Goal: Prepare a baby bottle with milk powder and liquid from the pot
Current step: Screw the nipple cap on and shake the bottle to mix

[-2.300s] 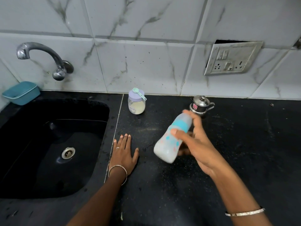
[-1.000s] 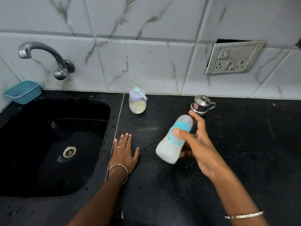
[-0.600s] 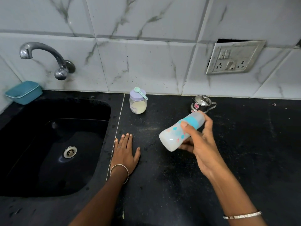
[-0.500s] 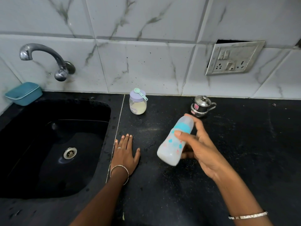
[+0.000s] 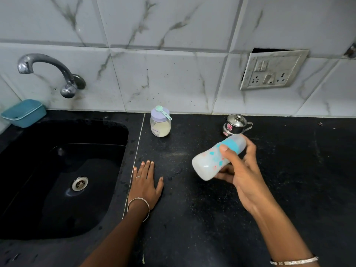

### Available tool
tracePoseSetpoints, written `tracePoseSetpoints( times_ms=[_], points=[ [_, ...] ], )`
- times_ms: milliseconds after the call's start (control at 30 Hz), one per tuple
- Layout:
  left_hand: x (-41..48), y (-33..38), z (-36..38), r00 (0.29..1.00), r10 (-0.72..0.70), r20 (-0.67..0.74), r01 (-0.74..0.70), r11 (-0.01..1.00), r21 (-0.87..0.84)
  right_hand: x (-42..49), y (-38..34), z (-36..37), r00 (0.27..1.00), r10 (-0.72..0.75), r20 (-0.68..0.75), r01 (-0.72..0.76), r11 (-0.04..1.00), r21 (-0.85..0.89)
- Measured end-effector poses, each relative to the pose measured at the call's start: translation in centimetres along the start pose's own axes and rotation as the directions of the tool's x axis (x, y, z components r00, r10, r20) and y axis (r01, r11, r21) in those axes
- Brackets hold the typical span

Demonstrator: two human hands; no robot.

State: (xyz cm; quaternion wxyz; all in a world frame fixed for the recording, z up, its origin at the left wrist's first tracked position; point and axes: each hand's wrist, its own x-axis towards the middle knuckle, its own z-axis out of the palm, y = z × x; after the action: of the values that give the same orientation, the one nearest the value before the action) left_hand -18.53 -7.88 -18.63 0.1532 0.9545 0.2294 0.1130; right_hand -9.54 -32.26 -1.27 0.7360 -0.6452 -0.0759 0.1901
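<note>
My right hand (image 5: 243, 170) grips a baby bottle (image 5: 211, 160) with a blue collar, capped, holding it tilted above the black counter, base toward me and cap pointing away. The bottle looks milky white inside. My left hand (image 5: 144, 182) lies flat, palm down, on the counter beside the sink edge. At the back wall stands a small jar of milk powder (image 5: 160, 125) with a lilac lid and a mint scoop (image 5: 163, 112) resting on top. A small steel pot (image 5: 236, 125) with its lid on stands just behind the bottle.
A deep black sink (image 5: 57, 180) fills the left, with a metal tap (image 5: 48, 72) above it and a teal dish (image 5: 24, 112) at its back corner. A switch socket plate (image 5: 271, 70) hangs on the tiled wall. Black counter (image 5: 308, 170) extends to the right.
My right hand has been swinging the bottle back and forth, its tilt changing from frame to frame. My left hand has stayed flat on the counter.
</note>
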Motion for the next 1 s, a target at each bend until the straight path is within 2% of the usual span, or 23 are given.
tracePoseSetpoints(
  times_ms=[67, 167, 200, 333, 467, 500, 600, 667, 767, 800, 933, 1000],
  points=[
    [0.0, 0.0, 0.0, 1.000, 0.000, 0.004, 0.000, 1.000, -0.002, 0.1, 0.0, 0.0, 1.000, -0.012, 0.000, 0.012, 1.000, -0.018],
    [-0.1, -0.1, 0.0, 1.000, 0.003, -0.002, -0.003, 1.000, 0.009, -0.5, -0.4, 0.1, 0.976, 0.115, 0.187, -0.088, 0.985, -0.148],
    [-0.1, -0.1, 0.0, 1.000, 0.004, -0.005, -0.004, 1.000, 0.011, -0.5, -0.3, 0.1, 0.975, 0.120, 0.189, -0.093, 0.985, -0.143],
    [0.0, -0.1, 0.2, 1.000, 0.002, -0.016, -0.002, 1.000, 0.009, -0.3, 0.8, 0.4, 0.999, 0.030, 0.014, -0.030, 1.000, 0.000],
    [0.0, -0.2, 0.3, 1.000, 0.007, -0.007, -0.007, 1.000, 0.025, -0.9, 0.3, 0.1, 0.977, 0.128, 0.171, -0.105, 0.985, -0.138],
    [0.0, -0.2, 0.4, 1.000, 0.008, -0.005, -0.008, 1.000, 0.028, -0.9, 0.2, 0.0, 0.978, 0.128, 0.167, -0.105, 0.985, -0.139],
    [-0.1, -0.2, 0.4, 1.000, 0.001, 0.002, -0.001, 1.000, 0.030, -0.5, 0.4, -0.1, 0.999, 0.042, 0.035, -0.041, 0.999, -0.015],
    [0.0, -0.2, 0.3, 1.000, -0.002, 0.004, 0.001, 0.999, 0.033, -0.4, 0.4, -0.3, 1.000, 0.012, 0.024, -0.011, 1.000, -0.020],
    [0.0, -0.2, 0.3, 1.000, -0.001, 0.010, 0.001, 0.999, 0.034, -1.0, -0.2, -0.3, 0.976, 0.121, 0.180, -0.094, 0.984, -0.154],
    [0.0, -0.2, 0.3, 1.000, 0.001, 0.008, -0.001, 0.999, 0.033, -1.0, -0.3, -0.4, 0.974, 0.127, 0.189, -0.097, 0.982, -0.161],
    [-0.1, -0.1, 0.2, 1.000, 0.004, 0.003, -0.005, 1.000, 0.030, -0.2, 0.0, -0.3, 1.000, 0.022, 0.008, -0.022, 1.000, 0.015],
    [0.0, -0.1, 0.2, 1.000, 0.003, -0.002, -0.003, 1.000, 0.026, -0.1, 0.0, -0.4, 0.999, 0.015, 0.045, -0.013, 0.999, -0.045]
  ],
)
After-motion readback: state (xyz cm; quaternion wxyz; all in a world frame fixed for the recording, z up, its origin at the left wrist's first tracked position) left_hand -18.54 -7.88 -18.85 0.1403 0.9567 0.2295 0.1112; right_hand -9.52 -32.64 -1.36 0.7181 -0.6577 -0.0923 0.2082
